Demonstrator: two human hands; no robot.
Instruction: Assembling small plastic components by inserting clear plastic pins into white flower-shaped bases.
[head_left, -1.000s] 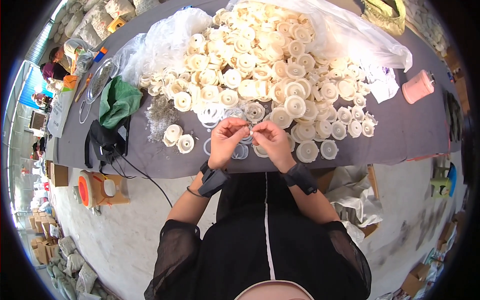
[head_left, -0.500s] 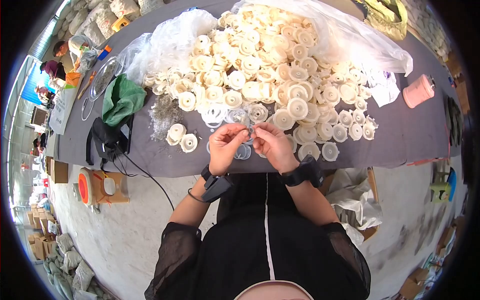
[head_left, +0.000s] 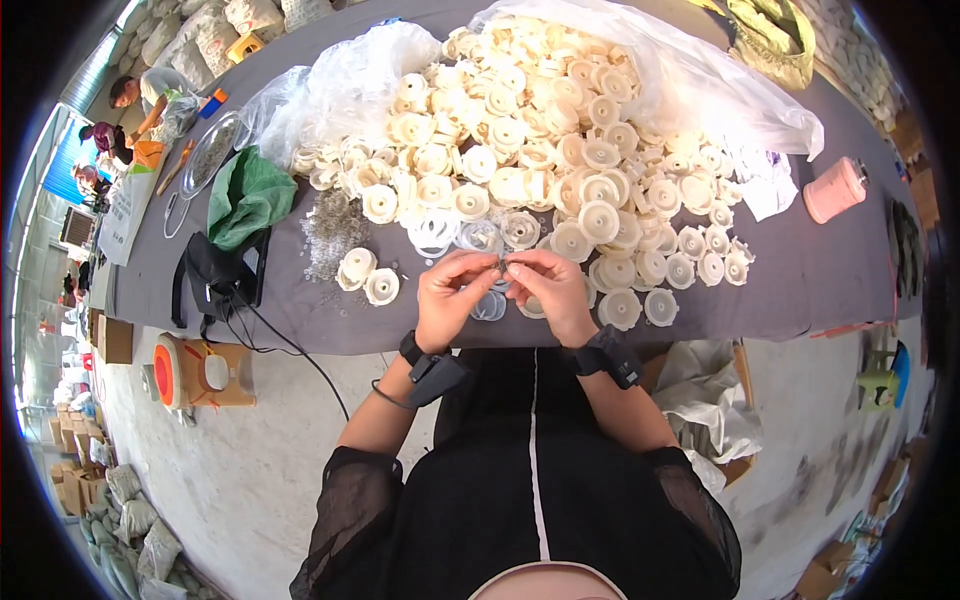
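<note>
My left hand (head_left: 452, 296) and my right hand (head_left: 548, 290) meet above the near part of the table, fingertips pinched together. Between them is a tiny dark piece (head_left: 502, 266), too small to name. Just beyond my fingers lie clear plastic rings (head_left: 432, 232) and a cream round part with a darker centre (head_left: 520, 230). Another clear ring (head_left: 488, 306) shows beneath my hands. A large heap of cream round plastic parts (head_left: 500, 135) spreads over the table behind. To the left is a small pile of tiny clear pieces (head_left: 335, 235), with two cream parts (head_left: 381, 286) beside it.
Clear plastic bags (head_left: 350, 85) flank the heap. A green cloth (head_left: 248, 198) and a black pouch with a cable (head_left: 215, 280) lie left on the grey-covered table (head_left: 790, 290). A pink spool (head_left: 836, 190) stands right. Other people (head_left: 110, 140) sit at the far left.
My hands stay pinched together; the right one has turned slightly, its fingertips closer to the left's. The view has shifted a little.
</note>
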